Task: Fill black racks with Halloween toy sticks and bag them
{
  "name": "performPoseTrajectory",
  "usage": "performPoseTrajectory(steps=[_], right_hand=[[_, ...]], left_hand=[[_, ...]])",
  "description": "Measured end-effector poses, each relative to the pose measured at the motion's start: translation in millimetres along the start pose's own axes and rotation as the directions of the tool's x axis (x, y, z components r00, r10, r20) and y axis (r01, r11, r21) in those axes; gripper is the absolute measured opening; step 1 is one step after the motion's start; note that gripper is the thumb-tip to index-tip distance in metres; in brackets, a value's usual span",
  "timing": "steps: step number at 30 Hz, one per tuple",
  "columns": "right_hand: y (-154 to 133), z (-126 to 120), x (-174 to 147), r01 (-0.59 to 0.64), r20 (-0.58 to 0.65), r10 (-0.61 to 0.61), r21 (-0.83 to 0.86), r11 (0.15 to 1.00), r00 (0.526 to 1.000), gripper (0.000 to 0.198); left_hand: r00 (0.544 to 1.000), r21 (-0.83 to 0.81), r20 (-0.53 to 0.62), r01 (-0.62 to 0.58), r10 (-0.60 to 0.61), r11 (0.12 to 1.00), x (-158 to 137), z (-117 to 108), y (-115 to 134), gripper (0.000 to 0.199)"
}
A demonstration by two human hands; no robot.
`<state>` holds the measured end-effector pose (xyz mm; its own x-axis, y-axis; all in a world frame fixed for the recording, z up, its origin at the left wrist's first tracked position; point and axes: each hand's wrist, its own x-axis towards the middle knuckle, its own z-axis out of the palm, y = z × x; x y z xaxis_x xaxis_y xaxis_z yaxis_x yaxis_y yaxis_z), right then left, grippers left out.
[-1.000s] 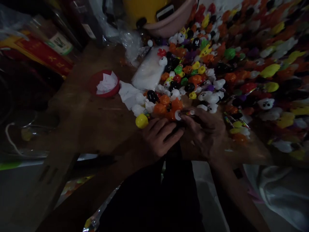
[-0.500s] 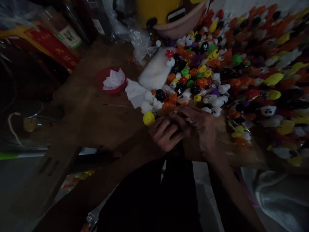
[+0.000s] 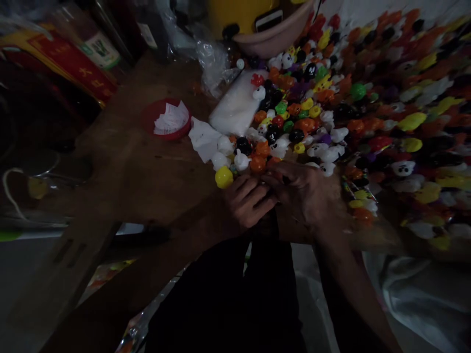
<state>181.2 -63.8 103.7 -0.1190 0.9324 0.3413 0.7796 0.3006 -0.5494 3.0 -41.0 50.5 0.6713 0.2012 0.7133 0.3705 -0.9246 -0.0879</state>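
Note:
At the table's front edge my left hand (image 3: 250, 200) and my right hand (image 3: 302, 189) meet, both with curled fingers. Whatever they pinch between them is too small and dark to make out. Just beyond the fingertips lie small plastic figures: an orange one (image 3: 258, 163), a white one (image 3: 242, 160) and a yellow ball (image 3: 223, 177) left of my left hand. A white ghost-like figure (image 3: 327, 169) lies beyond my right hand. Behind these spreads a pile of orange, black, green and white figures (image 3: 305, 125).
A red bowl (image 3: 147, 119) holds white paper slips (image 3: 171, 118). Beside it are a white sheet (image 3: 204, 140) and a stack of clear plastic bags (image 3: 237, 105). A pink basin (image 3: 274, 41) with a phone (image 3: 269, 21) stands behind. More figures cover the right side.
The view has shifted slightly, so everything sits a little further left. My hands stay together at the same place, with small finger movements only.

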Motion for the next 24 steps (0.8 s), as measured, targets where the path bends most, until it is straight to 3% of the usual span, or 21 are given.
performPoseTrajectory(steps=[7, 12, 16, 19, 22, 23, 24], right_hand=[[-10, -23, 3, 0.031, 0.101, -0.016, -0.149, 0.988, 0.995, 0.029], [-1, -11, -4, 0.037, -0.095, -0.038, -0.012, 0.999, 0.995, 0.015], [8, 6, -3, 0.083, -0.039, -0.084, -0.026, 0.996, 0.996, 0.019], [1, -7, -4, 0.043, -0.1, -0.048, -0.054, 0.998, 0.994, 0.015], [-12, -31, -17, -0.033, -0.288, 0.008, -0.082, 0.996, 0.958, 0.022], [-14, -36, -26, -0.072, -0.36, 0.028, -0.109, 0.991, 0.933, 0.024], [-14, -37, -35, -0.111, -0.422, 0.046, -0.13, 0.985, 0.905, 0.027]], left_hand=[[0.998, 0.01, -0.063, -0.022, 0.023, 1.0, 3, 0, -2, 0.027], [0.999, 0.037, -0.03, -0.026, 0.027, 0.999, 2, 0, -3, 0.024], [1.0, 0.016, 0.006, -0.014, 0.013, 1.0, 0, 3, -1, 0.021], [0.999, -0.039, 0.045, 0.014, -0.012, 0.999, 7, -11, -7, 0.025], [0.987, -0.105, 0.032, 0.161, -0.158, 0.981, 21, -43, -29, 0.024], [0.968, -0.131, -0.001, 0.25, -0.252, 0.959, 25, -53, -39, 0.024], [0.916, -0.179, -0.008, 0.394, -0.402, 0.901, 27, -62, -48, 0.027]])
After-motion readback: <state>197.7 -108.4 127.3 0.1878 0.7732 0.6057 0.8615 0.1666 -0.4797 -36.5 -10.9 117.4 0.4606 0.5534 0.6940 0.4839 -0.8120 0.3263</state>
